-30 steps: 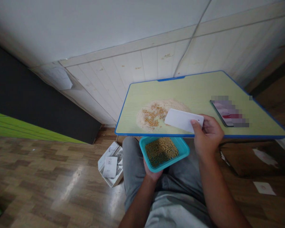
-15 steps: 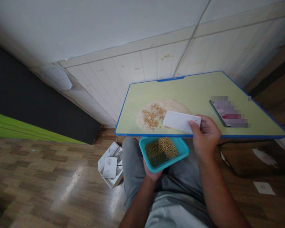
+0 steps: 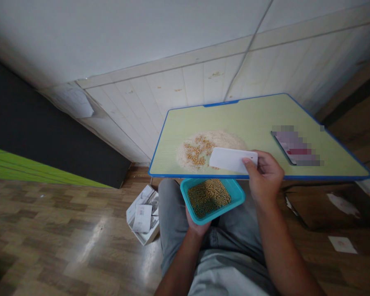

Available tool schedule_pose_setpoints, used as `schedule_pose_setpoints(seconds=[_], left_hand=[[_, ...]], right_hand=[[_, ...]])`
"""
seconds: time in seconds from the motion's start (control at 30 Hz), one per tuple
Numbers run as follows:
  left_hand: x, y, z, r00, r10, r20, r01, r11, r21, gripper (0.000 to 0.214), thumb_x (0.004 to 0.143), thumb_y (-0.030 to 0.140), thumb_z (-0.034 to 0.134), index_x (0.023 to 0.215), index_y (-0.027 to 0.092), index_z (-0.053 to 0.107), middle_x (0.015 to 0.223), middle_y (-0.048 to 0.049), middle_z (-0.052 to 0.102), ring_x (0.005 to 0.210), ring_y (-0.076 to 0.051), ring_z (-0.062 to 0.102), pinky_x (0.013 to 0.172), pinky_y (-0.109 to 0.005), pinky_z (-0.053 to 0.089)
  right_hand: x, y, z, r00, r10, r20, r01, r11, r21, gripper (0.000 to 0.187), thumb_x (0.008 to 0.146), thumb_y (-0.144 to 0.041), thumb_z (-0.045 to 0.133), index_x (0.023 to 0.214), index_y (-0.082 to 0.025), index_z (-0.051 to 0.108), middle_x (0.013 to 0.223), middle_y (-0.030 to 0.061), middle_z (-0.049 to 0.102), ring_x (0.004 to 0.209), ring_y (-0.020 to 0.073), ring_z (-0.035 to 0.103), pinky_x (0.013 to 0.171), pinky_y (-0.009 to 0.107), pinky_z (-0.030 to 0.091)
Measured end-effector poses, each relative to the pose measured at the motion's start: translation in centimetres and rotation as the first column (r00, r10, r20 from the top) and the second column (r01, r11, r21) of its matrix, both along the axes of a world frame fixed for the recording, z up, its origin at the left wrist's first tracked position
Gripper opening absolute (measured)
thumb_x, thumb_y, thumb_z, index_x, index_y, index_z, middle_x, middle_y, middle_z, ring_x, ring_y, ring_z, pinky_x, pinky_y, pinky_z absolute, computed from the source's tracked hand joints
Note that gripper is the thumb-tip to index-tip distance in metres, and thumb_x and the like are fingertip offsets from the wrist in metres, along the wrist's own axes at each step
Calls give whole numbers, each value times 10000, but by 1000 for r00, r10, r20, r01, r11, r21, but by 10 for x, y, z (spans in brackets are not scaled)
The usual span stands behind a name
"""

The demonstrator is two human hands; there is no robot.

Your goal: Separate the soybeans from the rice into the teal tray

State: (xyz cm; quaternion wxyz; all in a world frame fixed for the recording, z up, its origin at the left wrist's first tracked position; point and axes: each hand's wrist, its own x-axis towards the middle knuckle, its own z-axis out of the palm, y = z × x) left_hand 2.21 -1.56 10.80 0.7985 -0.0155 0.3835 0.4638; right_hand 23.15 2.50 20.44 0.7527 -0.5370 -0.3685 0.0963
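My right hand [image 3: 265, 176] pinches a flat white plastic scraper [image 3: 230, 159] over the near edge of the table [image 3: 253, 111]. Just left of the scraper, yellow soybeans [image 3: 197, 156] lie scattered on a patch of pale grains [image 3: 225, 137] that look like rice. Below the table edge, over my lap, my left hand [image 3: 197, 224] grips a teal plastic tub [image 3: 214, 214] from underneath. Soybeans [image 3: 209, 195] cover the bottom of the tub. Most of the left hand's fingers are hidden beneath it.
A phone [image 3: 292, 148], partly pixelated, lies on the table's right side. The far table edge stands close to a white panelled wall [image 3: 160, 90]. An open white box [image 3: 144, 218] sits on the floor to the left. Under the table's right end is a brown cardboard box [image 3: 314, 209].
My right hand and the scraper have shifted slightly left and toward me. The tub in my left hand stays almost where it was.
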Motion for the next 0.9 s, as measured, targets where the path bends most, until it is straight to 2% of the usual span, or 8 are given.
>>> schedule_pose_setpoints(seconds=[0.13, 0.3, 0.37, 0.5, 0.6, 0.7, 0.8, 0.9], left_hand=[[3, 1, 4, 1000, 28, 14, -28, 1000, -14, 642, 1207, 510, 347, 1609, 265, 783, 1737, -81, 751, 1749, -368, 546, 1511, -667, 317], [3, 3, 1, 999, 15, 41, -14, 1000, -23, 693, 1218, 535, 281, 1780, 288, 602, 1840, -50, 646, 1789, -332, 490, 1525, -662, 274], [2, 3, 0, 999, -2, 48, 2, 1000, -1, 690, 1213, 542, 298, 1740, 275, 656, 1850, -55, 634, 1794, -339, 482, 1523, -656, 283], [0, 1, -2, 999, -25, 23, 24, 997, 73, 608, 1189, 535, 402, 1442, 287, 895, 1719, -57, 766, 1771, -393, 510, 1515, -683, 300], [0, 1, -6, 1000, -24, -3, 24, 995, 98, 578, 1180, 539, 434, 1358, 306, 932, 1628, -44, 834, 1769, -405, 507, 1510, -717, 297], [0, 1, -8, 1000, -16, 10, 15, 998, 61, 618, 1195, 540, 379, 1494, 308, 867, 1688, -56, 791, 1782, -374, 496, 1520, -706, 270], [0, 2, -6, 997, -4, 76, 3, 1000, 14, 661, 1206, 530, 354, 1712, 268, 689, 1802, -73, 686, 1811, -344, 451, 1538, -672, 213], [0, 3, -1, 994, 8, 111, -7, 1000, -10, 692, 1215, 534, 321, 1798, 262, 579, 1839, -74, 642, 1817, -331, 441, 1542, -651, 205]], right_hand=[[0, 0, 1, 1000, 13, 0, -13, 1000, -12, 179, 843, -373, 886, 959, -254, 818, 848, 8, 810, 752, 209, 750, 655, 318, 619], [0, -1, 1, 999, 37, -19, -37, 999, -15, 181, 833, -358, 900, 957, -247, 830, 846, 12, 815, 747, 206, 750, 658, 312, 613], [-1, -1, 2, 999, 38, -27, -38, 999, -13, 182, 824, -357, 902, 950, -245, 835, 843, 14, 817, 746, 207, 752, 663, 313, 613], [-1, -2, 4, 999, 47, -21, -47, 999, -13, 178, 816, -358, 902, 942, -249, 839, 831, 8, 813, 733, 202, 747, 662, 312, 614], [-1, -3, 5, 998, 55, -11, -55, 998, -21, 172, 822, -356, 897, 945, -252, 837, 830, 4, 808, 732, 199, 743, 656, 310, 613], [0, -5, 4, 998, 57, -13, -58, 998, -34, 172, 816, -365, 898, 929, -254, 830, 817, 0, 800, 727, 197, 734, 646, 305, 606], [2, -5, 3, 997, 67, -43, -68, 997, -35, 194, 792, -370, 917, 915, -249, 827, 800, -2, 797, 709, 196, 724, 626, 295, 592], [2, -5, 3, 995, 75, -69, -76, 997, -23, 212, 779, -366, 931, 909, -241, 821, 788, -4, 791, 687, 190, 708, 608, 284, 576]])
